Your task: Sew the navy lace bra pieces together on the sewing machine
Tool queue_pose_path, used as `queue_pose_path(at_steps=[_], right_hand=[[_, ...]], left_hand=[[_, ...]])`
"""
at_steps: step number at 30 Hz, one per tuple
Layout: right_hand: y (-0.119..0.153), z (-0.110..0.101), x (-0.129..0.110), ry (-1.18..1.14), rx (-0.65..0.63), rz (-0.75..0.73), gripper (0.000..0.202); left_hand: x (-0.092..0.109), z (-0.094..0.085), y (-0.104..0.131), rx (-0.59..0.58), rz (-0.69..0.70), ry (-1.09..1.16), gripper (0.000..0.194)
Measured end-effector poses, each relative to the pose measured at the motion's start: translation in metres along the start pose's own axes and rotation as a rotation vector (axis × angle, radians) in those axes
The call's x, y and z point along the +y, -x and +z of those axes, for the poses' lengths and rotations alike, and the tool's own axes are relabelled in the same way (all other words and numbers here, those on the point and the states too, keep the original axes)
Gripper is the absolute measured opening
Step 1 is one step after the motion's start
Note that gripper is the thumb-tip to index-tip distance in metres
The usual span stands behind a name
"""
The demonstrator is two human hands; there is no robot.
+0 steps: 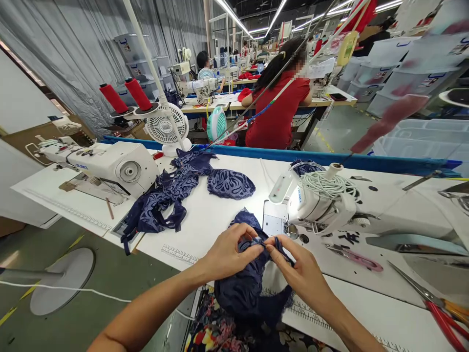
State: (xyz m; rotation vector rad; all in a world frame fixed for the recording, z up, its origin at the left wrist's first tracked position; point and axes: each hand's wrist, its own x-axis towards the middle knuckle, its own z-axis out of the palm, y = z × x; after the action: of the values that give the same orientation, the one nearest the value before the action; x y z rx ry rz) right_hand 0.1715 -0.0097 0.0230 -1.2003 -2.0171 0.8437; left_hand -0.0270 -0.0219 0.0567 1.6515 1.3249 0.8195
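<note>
Both hands pinch a navy lace garment piece [242, 293] at the table's front edge. My left hand [234, 249] grips its upper edge between thumb and fingers. Close beside it, my right hand [293, 261] is closed on a narrow strip of the same fabric, the fingertips of both hands nearly touching. The lower part of the garment hangs over the edge onto a flowered cloth. Just beyond my hands stands the lit head of a white sewing machine [311, 200]. A navy patterned cup-shaped piece [230, 184] lies flat behind, next to a heap of navy lace pieces [164, 190].
A second sewing machine [110, 164] stands at the left, with red thread cones [139, 95] and a white fan [167, 124] behind. Pink-handled snips [357, 258] and red-handled scissors [436, 303] lie at the right. A person in red [278, 107] sits ahead, beyond the blue table edging.
</note>
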Motion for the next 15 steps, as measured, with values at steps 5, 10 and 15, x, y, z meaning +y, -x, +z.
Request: queue_pose_path(at_steps=[5, 10, 15], right_hand=[[0.003, 0.007, 0.005, 0.224, 0.291, -0.280, 0.007], [0.006, 0.011, 0.006, 0.395, 0.398, -0.482, 0.021], [0.008, 0.009, 0.005, 0.412, 0.411, -0.548, 0.027]], left_hand=[[0.004, -0.002, 0.004, -0.038, -0.074, -0.012, 0.021], [0.011, -0.007, 0.005, -0.302, -0.331, 0.373, 0.041], [0.007, -0.002, 0.009, -0.372, -0.538, 0.762, 0.031]])
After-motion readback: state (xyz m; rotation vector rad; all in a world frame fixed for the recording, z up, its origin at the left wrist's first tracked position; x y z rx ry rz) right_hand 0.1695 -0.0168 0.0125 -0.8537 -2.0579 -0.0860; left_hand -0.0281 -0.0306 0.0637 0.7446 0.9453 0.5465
